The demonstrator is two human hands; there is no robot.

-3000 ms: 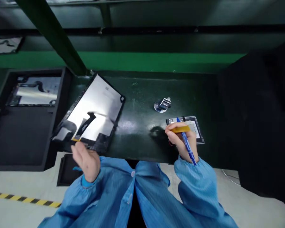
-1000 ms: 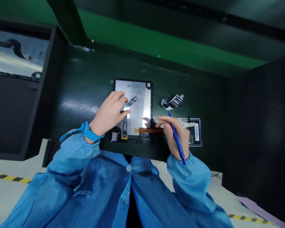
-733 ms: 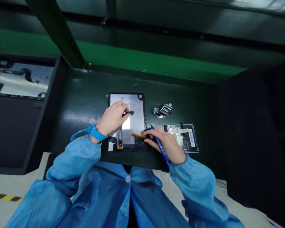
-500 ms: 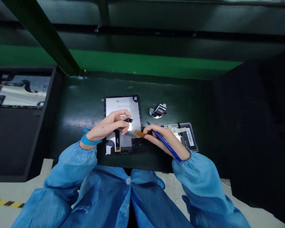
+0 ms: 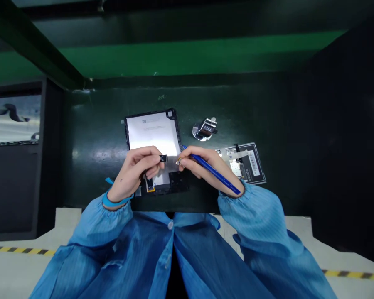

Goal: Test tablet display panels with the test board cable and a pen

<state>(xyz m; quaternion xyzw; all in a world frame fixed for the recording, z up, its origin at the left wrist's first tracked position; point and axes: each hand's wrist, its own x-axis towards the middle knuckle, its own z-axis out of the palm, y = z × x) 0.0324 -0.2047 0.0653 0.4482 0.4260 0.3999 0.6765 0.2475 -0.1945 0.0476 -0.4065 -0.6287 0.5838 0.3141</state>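
Observation:
Between thumb and fingers, my left hand (image 5: 139, 168) pinches a small black connector (image 5: 163, 158) above a screen panel. My right hand (image 5: 202, 163) grips the end of an orange flex cable (image 5: 178, 160), with a blue pen (image 5: 216, 173) lying across the same hand. The two held ends face each other a short distance apart. Beneath both hands the screen panel (image 5: 152, 130) lies flat, silvery with a black frame. A black strip with an orange end (image 5: 150, 185) shows at its lower left, partly covered by my left hand.
A chrome tally counter (image 5: 205, 129) stands right of the panel. Past my right hand lies a device with exposed circuitry and a barcode label (image 5: 254, 162). At the left is a black tray (image 5: 42, 166) holding another panel (image 5: 17, 118). A dark bulk borders the right side.
The view has shifted. My hands have come closer together, the black connector now points right toward the orange cable, and less of that cable shows beyond my right fingertips.

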